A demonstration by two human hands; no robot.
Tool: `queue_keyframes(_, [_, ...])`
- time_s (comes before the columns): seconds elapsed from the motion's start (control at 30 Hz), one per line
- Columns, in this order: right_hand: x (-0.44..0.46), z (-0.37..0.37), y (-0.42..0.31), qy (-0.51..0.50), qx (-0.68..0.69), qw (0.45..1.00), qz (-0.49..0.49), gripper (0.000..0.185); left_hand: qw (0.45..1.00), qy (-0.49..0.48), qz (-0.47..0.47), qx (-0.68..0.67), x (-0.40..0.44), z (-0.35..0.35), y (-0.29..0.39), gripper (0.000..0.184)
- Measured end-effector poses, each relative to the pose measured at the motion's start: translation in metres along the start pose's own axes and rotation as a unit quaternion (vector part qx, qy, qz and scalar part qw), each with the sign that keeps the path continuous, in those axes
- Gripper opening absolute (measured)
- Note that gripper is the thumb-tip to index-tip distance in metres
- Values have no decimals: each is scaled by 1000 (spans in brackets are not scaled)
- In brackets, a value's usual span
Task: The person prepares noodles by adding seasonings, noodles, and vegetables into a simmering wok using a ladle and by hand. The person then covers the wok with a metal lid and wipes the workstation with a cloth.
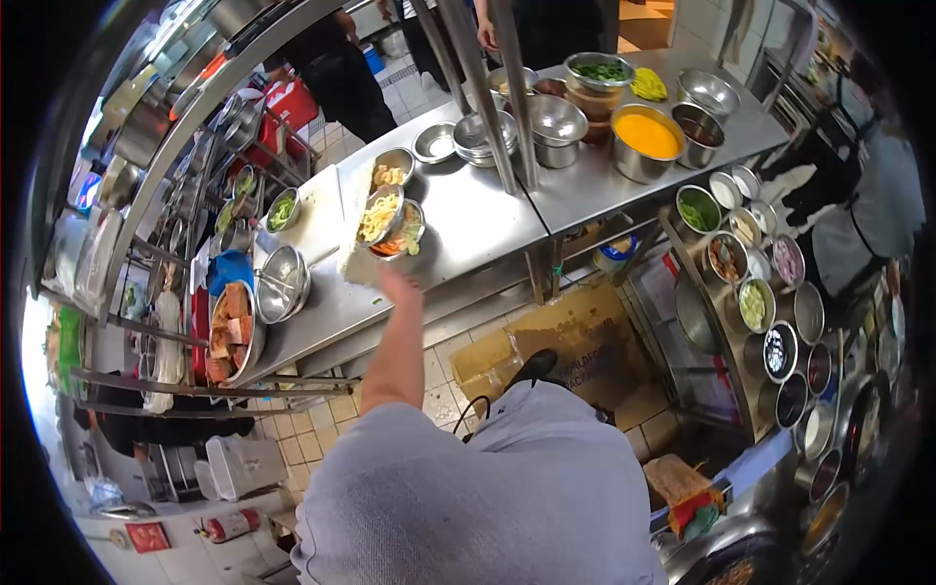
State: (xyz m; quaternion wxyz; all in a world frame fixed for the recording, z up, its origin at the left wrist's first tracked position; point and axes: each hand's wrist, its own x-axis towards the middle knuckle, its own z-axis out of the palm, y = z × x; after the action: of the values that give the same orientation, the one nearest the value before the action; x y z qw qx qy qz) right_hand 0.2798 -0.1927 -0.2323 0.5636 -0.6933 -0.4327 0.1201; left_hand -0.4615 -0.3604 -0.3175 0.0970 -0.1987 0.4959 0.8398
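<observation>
My left hand (400, 287), smeared by motion, is at the front edge of the steel counter (466, 210). Its fingers are too blurred to show whether they are apart or closed. Just beyond it sits a metal bowl of orange and green cut vegetables (402, 239). A second bowl, with pale yellow strips (378, 218), overlaps that one. Behind them is a bowl of light brown pieces (392, 168). To the left lies a white cutting board (317, 213). My right hand is out of view.
Metal bowls (480, 136) and a pot of orange liquid (647, 136) stand farther back. At left are a mixing bowl (283, 281) and a bowl of reddish chunks (234, 327). Shelf posts (487, 97) rise from the counter. Flattened cardboard (575, 341) covers the floor; several ingredient pots (753, 302) stand right.
</observation>
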Motion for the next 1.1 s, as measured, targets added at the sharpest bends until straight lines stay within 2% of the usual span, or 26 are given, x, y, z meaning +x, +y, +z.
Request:
queue_keyframes(0.07, [1, 37, -9, -39, 6, 999, 15, 32, 989, 20, 2, -149, 17, -22, 35, 40])
queue_keyframes(0.13, [2, 62, -16, -72, 4, 997, 28, 31, 977, 159, -53, -135, 16, -11, 72, 53])
queue_keyframes(0.17, [1, 73, -18, -85, 3, 996, 35, 30, 977, 158, -54, -130, 30, -13, 81, 53])
queue_keyframes(0.23, [-2, 85, -22, -99, -1, 994, 49, 29, 969, 131, -135, -158, 68, -18, 90, 50])
queue_keyframes(0.27, [-2, 85, -21, -101, -3, 994, 51, 28, 970, 130, -138, -151, 90, -21, 90, 50])
queue_keyframes(0.33, [-4, 87, -20, -103, -13, 992, 64, 27, 988, 30, -103, -109, 115, -27, 92, 40])
queue_keyframes(0.37, [-6, 91, -19, -107, -18, 992, 66, 26, 986, 69, -83, -130, 120, -24, 97, 32])
queue_keyframes(0.53, [-1, 86, -11, -112, -21, 990, 77, 24, 983, 64, -44, -165, 137, -5, 151, 26])
queue_keyframes(0.6, [3, 85, -5, -117, -17, 990, 82, 23, 987, -5, 9, -157, 135, 4, 177, 21])
queue_keyframes(0.73, [11, 81, 4, -123, -1, 988, 90, 22, 988, -29, 46, -143, 106, 13, 223, 17])
queue_keyframes(0.8, [18, 78, 8, -123, 17, 988, 88, 22, 991, -90, 95, -39, 81, 7, 243, 17])
queue_keyframes(0.83, [21, 73, 10, -123, 25, 988, 86, 21, 990, -81, 115, -4, 49, 14, 250, 20])
queue_keyframes(0.87, [25, 66, 11, -116, 38, 989, 82, 21, 990, -79, 118, -7, 22, 16, 261, 20])
queue_keyframes(0.93, [36, 37, 17, -86, 68, 992, 63, 21, 957, -247, 127, 84, -19, 18, 268, 27])
queue_keyframes(0.97, [43, 8, 20, -57, 86, 994, 40, 21, 943, -296, 105, 106, -20, 12, 269, 34])
queue_keyframes(1.0, [60, -38, 28, -8, 103, 995, -6, 21, 941, -305, 63, 133, -31, 11, 266, 35])
queue_keyframes(1.03, [74, -98, 38, 53, 94, 990, -92, 22, 918, -360, 36, 160, -58, 24, 255, 35])
queue_keyframes(1.1, [83, -231, 59, 171, -57, 940, -289, 22, 890, -394, 21, 227, -98, 50, 212, 40])
